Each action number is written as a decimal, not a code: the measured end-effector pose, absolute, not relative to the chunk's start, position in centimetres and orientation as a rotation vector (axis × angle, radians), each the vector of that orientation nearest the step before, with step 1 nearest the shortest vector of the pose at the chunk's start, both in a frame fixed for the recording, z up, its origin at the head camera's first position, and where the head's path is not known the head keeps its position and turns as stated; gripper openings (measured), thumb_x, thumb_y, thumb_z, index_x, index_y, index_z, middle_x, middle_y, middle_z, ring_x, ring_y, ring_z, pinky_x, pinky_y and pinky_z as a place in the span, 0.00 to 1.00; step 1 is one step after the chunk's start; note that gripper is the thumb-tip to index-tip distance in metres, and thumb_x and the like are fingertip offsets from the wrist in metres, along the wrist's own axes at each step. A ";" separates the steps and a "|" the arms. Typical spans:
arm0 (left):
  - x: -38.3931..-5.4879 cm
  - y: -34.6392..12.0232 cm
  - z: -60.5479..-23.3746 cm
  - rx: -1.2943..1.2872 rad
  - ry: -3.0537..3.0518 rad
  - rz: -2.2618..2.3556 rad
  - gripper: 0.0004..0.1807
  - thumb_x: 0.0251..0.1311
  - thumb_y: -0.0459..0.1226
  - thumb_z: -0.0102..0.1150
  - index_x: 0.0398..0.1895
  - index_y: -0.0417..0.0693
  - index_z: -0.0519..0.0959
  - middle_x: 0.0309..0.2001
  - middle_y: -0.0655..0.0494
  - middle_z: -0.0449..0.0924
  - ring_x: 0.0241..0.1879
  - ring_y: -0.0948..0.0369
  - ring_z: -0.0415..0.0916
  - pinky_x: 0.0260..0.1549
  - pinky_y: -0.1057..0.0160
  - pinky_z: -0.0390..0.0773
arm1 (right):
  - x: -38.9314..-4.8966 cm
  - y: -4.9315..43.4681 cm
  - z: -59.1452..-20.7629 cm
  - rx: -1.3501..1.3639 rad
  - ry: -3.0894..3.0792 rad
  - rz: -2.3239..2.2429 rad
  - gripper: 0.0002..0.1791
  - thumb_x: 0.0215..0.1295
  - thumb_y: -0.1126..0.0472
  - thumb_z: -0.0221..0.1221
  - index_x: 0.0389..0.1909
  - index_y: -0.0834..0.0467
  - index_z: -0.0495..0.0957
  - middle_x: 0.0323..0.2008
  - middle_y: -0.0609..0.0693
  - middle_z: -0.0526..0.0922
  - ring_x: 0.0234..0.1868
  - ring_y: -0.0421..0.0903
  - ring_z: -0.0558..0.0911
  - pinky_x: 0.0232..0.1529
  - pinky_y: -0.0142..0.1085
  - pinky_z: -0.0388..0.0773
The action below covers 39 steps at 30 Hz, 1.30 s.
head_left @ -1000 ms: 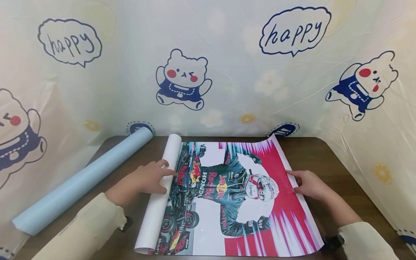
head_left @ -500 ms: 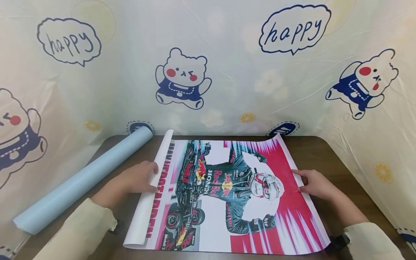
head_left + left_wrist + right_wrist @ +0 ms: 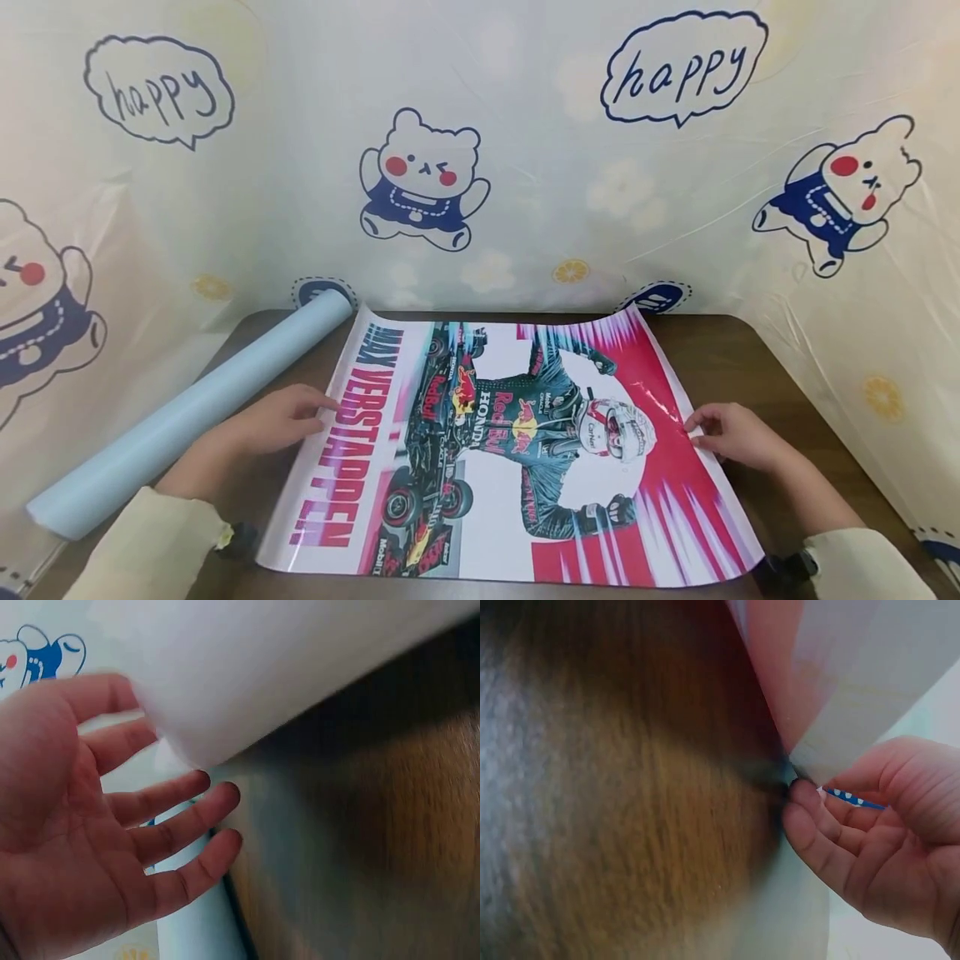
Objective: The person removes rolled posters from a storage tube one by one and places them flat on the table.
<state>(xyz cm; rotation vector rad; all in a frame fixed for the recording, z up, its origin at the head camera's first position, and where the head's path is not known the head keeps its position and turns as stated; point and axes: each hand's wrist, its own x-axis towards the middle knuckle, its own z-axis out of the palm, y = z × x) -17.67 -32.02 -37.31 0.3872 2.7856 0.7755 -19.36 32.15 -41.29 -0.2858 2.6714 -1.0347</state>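
A large glossy poster (image 3: 495, 462) lies spread on the dark wood table, its edges curling up slightly. Printed on it are a helmeted racing driver, a race car and big lettering along the left side. My left hand (image 3: 288, 417) is at the left edge, thumb and index fingertips touching the poster. The other fingers are loosely spread below the paper (image 3: 247, 667) in the left wrist view. On the opposite edge, my right hand (image 3: 731, 433) pinches the poster between thumb and fingers; the right wrist view shows its fingertips (image 3: 802, 817) under the paper's edge.
A long light-blue roll (image 3: 202, 408) lies diagonally on the table's left side, close to my left forearm. Behind the table (image 3: 720, 350) hangs a pale curtain (image 3: 540, 192) with bear drawings, which also encloses both sides.
The white rolled left part of the poster has opened out flat, uncovering the lettering. My left hand has moved left with that edge. My right hand stays at the right edge, slightly shifted right.
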 end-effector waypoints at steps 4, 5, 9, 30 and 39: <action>-17.3 -33.5 -38.3 0.314 2.793 0.811 0.34 0.49 0.49 0.73 0.58 0.41 0.76 0.51 0.44 0.77 0.48 0.49 0.75 0.42 0.45 0.81 | -18.8 32.6 -42.0 -0.271 2.553 -1.092 0.34 0.51 0.57 0.73 0.55 0.72 0.72 0.38 0.56 0.80 0.31 0.49 0.82 0.35 0.41 0.84; -17.3 -34.0 -38.6 0.307 2.776 0.840 0.37 0.48 0.49 0.74 0.60 0.40 0.75 0.52 0.44 0.77 0.48 0.48 0.75 0.42 0.45 0.81 | -18.7 32.8 -42.2 -0.282 2.509 -1.119 0.37 0.51 0.57 0.73 0.58 0.73 0.70 0.39 0.57 0.80 0.33 0.50 0.82 0.36 0.41 0.84; -17.2 -36.0 -40.2 0.295 2.669 0.971 0.39 0.48 0.44 0.74 0.63 0.38 0.71 0.52 0.44 0.77 0.48 0.49 0.77 0.43 0.47 0.81 | -18.3 33.6 -43.2 -0.328 2.346 -1.227 0.33 0.57 0.61 0.69 0.59 0.73 0.68 0.39 0.60 0.81 0.34 0.54 0.83 0.36 0.43 0.84; -17.3 -38.3 -47.7 0.177 2.273 1.640 0.28 0.63 0.38 0.63 0.65 0.42 0.72 0.48 0.47 0.83 0.44 0.46 0.83 0.43 0.51 0.81 | -16.5 36.3 -48.3 -0.360 2.072 -1.714 0.22 0.72 0.68 0.49 0.54 0.43 0.83 0.45 0.43 0.86 0.40 0.45 0.85 0.40 0.38 0.83; -17.7 -39.5 -49.8 0.418 2.144 1.822 0.20 0.68 0.29 0.53 0.56 0.59 0.81 0.47 0.54 0.85 0.45 0.45 0.83 0.42 0.50 0.81 | -15.7 36.3 -50.7 -0.507 1.847 -2.006 0.28 0.74 0.74 0.39 0.56 0.47 0.82 0.46 0.49 0.86 0.40 0.46 0.86 0.40 0.40 0.83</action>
